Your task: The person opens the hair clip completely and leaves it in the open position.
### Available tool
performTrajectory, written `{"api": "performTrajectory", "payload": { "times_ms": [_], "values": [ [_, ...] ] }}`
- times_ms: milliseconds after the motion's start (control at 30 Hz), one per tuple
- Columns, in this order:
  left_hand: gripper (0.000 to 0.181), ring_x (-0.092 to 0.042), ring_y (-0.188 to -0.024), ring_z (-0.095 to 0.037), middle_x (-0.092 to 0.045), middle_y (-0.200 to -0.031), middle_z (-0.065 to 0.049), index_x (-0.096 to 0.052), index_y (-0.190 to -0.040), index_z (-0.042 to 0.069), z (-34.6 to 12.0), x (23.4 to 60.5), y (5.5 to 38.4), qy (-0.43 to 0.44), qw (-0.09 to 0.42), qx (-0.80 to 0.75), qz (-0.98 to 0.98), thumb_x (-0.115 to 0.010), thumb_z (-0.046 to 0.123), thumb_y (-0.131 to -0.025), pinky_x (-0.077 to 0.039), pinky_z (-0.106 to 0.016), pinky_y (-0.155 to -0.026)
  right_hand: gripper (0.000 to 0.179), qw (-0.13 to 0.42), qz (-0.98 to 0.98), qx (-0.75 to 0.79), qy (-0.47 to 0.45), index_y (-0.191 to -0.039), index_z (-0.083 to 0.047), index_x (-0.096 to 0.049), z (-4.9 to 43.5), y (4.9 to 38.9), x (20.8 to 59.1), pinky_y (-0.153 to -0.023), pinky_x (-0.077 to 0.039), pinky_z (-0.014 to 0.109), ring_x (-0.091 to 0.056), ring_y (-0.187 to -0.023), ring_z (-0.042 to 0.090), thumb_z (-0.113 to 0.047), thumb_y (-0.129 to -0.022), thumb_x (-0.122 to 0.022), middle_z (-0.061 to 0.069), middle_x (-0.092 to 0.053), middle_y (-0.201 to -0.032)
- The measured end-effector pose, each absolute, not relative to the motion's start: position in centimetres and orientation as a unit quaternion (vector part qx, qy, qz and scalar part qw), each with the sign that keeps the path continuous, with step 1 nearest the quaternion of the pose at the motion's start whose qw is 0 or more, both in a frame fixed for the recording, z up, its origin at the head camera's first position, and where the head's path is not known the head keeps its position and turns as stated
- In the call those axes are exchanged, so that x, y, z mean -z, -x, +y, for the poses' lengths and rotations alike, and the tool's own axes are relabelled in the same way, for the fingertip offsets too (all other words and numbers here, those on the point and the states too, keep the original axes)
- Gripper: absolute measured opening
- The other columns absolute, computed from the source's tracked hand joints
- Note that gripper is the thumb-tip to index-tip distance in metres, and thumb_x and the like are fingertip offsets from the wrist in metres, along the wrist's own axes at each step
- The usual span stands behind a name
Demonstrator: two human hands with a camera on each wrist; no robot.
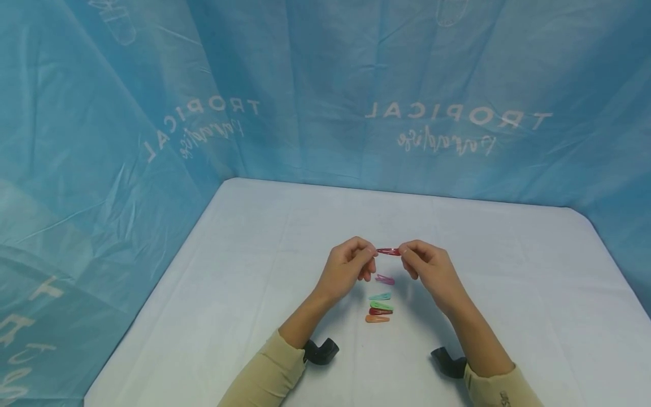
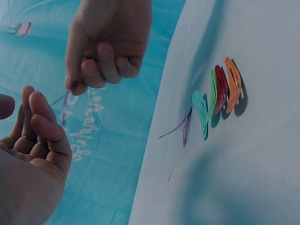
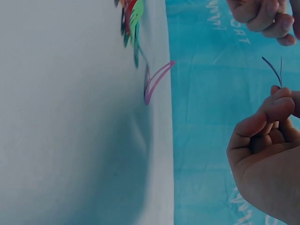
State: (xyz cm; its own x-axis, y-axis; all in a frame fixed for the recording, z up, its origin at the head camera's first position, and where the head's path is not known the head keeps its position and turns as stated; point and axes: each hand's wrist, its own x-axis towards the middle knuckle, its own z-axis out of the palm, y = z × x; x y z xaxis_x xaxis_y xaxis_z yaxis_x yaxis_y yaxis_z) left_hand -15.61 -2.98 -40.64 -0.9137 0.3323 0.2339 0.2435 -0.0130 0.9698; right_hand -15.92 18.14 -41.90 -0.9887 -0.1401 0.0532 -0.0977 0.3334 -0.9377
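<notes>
Between the two hands in the head view is a dark red hair clip (image 1: 389, 251), held above the table. My right hand (image 1: 428, 268) pinches its right end between thumb and fingertips. In the right wrist view the pinched clip (image 3: 273, 70) spreads into two prongs. Close to its other end is my left hand (image 1: 348, 268); in the left wrist view that hand (image 2: 40, 154) has its thumb apart from its loosely bent fingers, with nothing gripped. Below the hands lies a pink-purple clip (image 1: 385, 280), its parts spread in a V.
Nearer the person, a teal clip (image 1: 380, 297), a green clip (image 1: 382, 306), another red clip (image 1: 381, 312) and an orange clip (image 1: 377, 319) lie in a column on the white table (image 1: 254, 237). Blue printed curtains (image 1: 330, 113) hang behind and at the left.
</notes>
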Motion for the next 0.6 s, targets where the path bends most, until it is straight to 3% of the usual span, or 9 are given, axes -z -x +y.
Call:
{"api": "performTrajectory", "payload": {
  "times_ms": [167,367,600],
  "values": [
    [0.019,-0.055,-0.058,-0.024,-0.059,-0.072,-0.018,-0.060,-0.095,0.004,-2.9,41.3,15.9,-0.204,0.030,-0.674,0.709,-0.052,0.021,-0.098,-0.050,-0.043,-0.058,0.036,0.020,0.828,0.556,0.063,-0.104,-0.013,-0.065,18.3,16.3,42.6,-0.060,-0.043,0.035,-0.050,-0.069,0.026,-0.045,-0.093,-0.055,0.015,-0.053,-0.075],
    [0.018,-0.055,-0.056,-0.020,-0.060,-0.071,-0.017,-0.061,-0.092,0.009,-2.8,41.7,16.0,-0.208,0.018,-0.663,0.719,-0.055,0.026,-0.096,-0.047,-0.026,-0.054,0.037,0.032,0.846,0.530,0.060,-0.102,-0.013,-0.066,18.3,16.6,43.3,-0.054,-0.040,0.029,-0.050,-0.068,0.025,-0.047,-0.091,-0.057,0.021,-0.059,-0.083],
    [0.014,-0.055,-0.058,-0.019,-0.059,-0.072,-0.019,-0.061,-0.092,0.010,-2.8,41.6,15.9,-0.212,0.018,-0.661,0.719,-0.054,0.022,-0.096,-0.048,-0.031,-0.056,0.037,0.033,0.864,0.500,0.056,-0.102,-0.014,-0.067,18.3,16.7,43.4,-0.054,-0.041,0.030,-0.051,-0.069,0.024,-0.049,-0.091,-0.057,0.017,-0.062,-0.085]
  ]
}}
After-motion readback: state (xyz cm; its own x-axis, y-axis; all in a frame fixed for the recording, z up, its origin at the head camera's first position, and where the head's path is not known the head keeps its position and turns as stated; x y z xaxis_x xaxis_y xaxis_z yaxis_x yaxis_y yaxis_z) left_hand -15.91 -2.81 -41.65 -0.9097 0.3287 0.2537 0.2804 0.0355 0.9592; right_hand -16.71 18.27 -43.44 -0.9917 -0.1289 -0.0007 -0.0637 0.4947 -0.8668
